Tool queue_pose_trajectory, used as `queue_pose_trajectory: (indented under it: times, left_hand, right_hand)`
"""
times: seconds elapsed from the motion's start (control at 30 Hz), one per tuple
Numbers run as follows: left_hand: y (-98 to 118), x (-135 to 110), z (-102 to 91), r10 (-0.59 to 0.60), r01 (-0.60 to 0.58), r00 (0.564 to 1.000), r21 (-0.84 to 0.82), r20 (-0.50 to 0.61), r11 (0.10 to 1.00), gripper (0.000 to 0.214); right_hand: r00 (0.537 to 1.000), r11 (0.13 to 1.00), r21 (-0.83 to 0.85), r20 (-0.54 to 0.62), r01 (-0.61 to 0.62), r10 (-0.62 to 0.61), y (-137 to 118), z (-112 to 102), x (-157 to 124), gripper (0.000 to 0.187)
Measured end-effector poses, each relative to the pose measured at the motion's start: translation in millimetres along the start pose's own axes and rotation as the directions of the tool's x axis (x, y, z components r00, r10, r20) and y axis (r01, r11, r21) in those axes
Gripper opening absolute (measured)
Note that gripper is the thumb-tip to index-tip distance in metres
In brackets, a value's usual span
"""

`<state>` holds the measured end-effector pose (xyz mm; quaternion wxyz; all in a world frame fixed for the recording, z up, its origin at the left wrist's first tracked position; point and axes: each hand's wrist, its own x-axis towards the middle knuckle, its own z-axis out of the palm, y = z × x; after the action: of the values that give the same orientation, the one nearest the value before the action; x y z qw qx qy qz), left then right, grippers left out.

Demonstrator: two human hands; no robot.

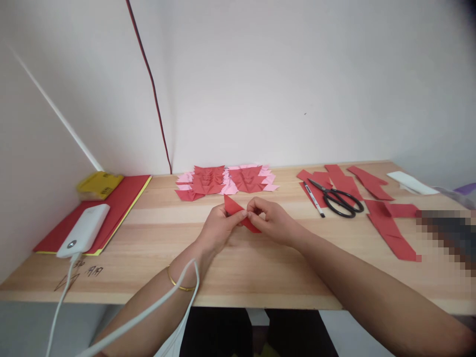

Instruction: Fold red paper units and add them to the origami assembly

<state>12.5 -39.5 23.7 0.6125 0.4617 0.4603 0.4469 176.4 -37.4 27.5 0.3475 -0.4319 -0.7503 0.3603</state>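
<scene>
**Red paper piece pinched between both hands at mid-desk**

Red paper piece point(238, 212) sits just above the desk point(260, 267), dead centre, one pointed corner sticking up. Nearest the camera, a white cable point(148, 310) loops across the left forearm, and there's a gold bangle point(178, 283) on that wrist. Left hand point(217, 229): grip closed, thumb and fingertips pinching the paper's left side. Right hand point(273, 220): grip closed too, fingers curled onto the right end of the same piece. The two hands are almost touching.

Out to the left, a white power bank point(85, 229) lies on a stack of red sheets point(122, 198), with a yellow packet point(99, 184) at the stack's far corner. To the right, black scissors point(340, 201) and a pen point(314, 198) rest on red strips point(390, 228) scattered over that side, and a white slip point(411, 182) lies beyond them.

Further back, a pile of folded red and pink pieces point(226, 181) lies near the desk's rear edge. Behind everything is a plain pale wall point(278, 84), with a dark red cord point(152, 89) running down it to the desk.
</scene>
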Motion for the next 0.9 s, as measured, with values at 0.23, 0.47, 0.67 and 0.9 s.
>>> queue_pose_trajectory:
  times: [0.23,0.47,0.67,0.9]
  left_hand:
    - [-2,2,-1.2,0.067,-0.065,0.996,0.037,-0.057,0.997,0.025]
    - [3,0,1.1,0.075,-0.073,0.993,0.019,-0.086,0.997,0.025]
    - [8,2,-2.6,0.111,-0.117,0.985,-0.044,-0.131,0.992,0.023]
    - [12,4,-5.7,0.132,-0.146,0.984,-0.117,-0.119,0.982,0.023]
  right_hand:
    - [1.0,0.999,-0.053,0.026,0.01,-0.008,0,0,1,0.013]
    - [0.998,1.0,-0.02,0.059,-0.01,0.011,-3,-3,0,0.014]
    - [0.998,0.999,-0.035,0.059,-0.012,0.014,-1,-5,1,0.021]
    - [1.0,1.0,0.003,-0.012,-0.021,0.021,0,-6,3,0.023]
